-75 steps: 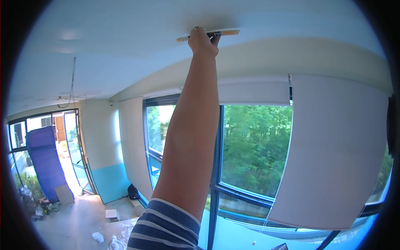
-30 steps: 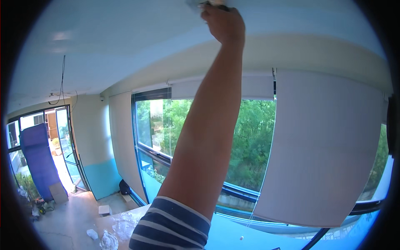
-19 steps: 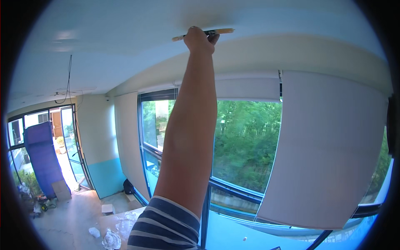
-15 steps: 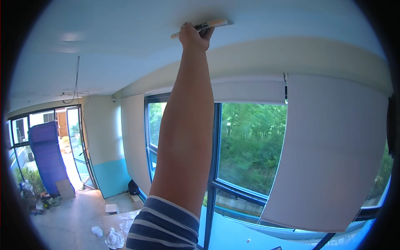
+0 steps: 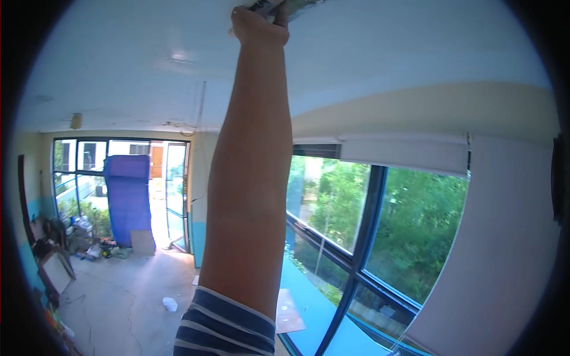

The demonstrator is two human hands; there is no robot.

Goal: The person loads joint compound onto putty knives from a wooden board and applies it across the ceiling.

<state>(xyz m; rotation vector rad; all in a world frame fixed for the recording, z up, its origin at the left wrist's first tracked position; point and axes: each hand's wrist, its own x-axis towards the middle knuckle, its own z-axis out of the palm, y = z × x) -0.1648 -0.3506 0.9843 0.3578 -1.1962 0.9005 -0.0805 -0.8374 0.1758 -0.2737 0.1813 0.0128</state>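
My left arm, in a dark blue striped sleeve (image 5: 228,323), stretches straight up to the pale ceiling (image 5: 380,50). At the top edge of the head view, my left hand (image 5: 258,26) is closed on a putty knife (image 5: 264,7) held nearly flat against the ceiling. Its smeared blade points to the right, partly cut off by the picture's edge. The fingers wrap the handle mostly out of sight, with one digit raised along the right side. My right hand is out of the picture.
Windows (image 5: 356,225) and a pale roller blind (image 5: 504,237) line the right side. Far left, a blue-purple sheet (image 5: 127,202) stands beside an open glass door (image 5: 176,190). Piled items (image 5: 83,231) and a leaning board (image 5: 56,272) sit along the left. A crumpled white piece (image 5: 170,304) lies on the floor.
My view has swung left, bringing more of the doorway and left wall into sight. The raised hand and putty knife now sit higher and slightly farther left in the picture, still at the ceiling.
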